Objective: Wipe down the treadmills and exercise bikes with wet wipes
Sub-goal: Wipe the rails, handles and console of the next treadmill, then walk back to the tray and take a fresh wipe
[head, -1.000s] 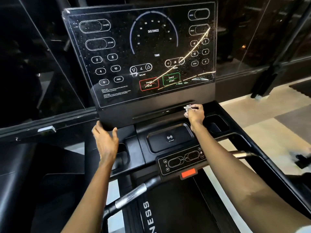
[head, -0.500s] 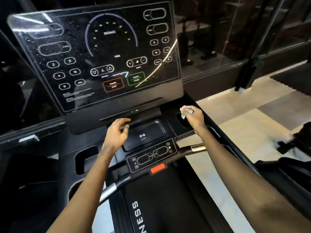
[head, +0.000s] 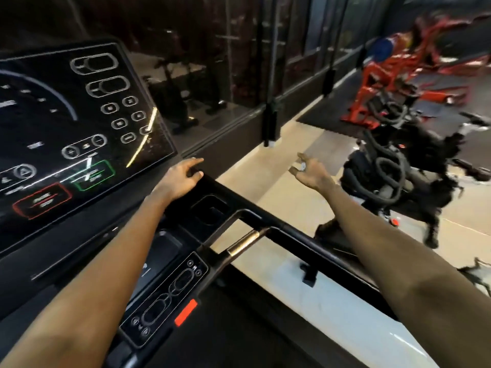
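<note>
I stand on a black treadmill whose glossy console screen (head: 74,134) fills the left of the view. My left hand (head: 180,176) rests on the console's far right corner, fingers spread, holding nothing. My right hand (head: 309,170) is out past the right handrail (head: 305,240), over the pale floor, fingers loosely curled around a small crumpled white wet wipe (head: 302,166). A black exercise bike (head: 398,176) stands just beyond that hand, blurred.
A lower control panel (head: 170,290) with a red safety tab (head: 186,312) sits below my left arm. An empty cup holder (head: 210,208) is by the handrail. Red gym machines (head: 393,75) stand at the far right. A dark glass wall (head: 239,75) runs behind.
The view has swung right. My right hand left the console with the wipe and reached out over the floor toward the bike. My left hand slid to the console's right corner.
</note>
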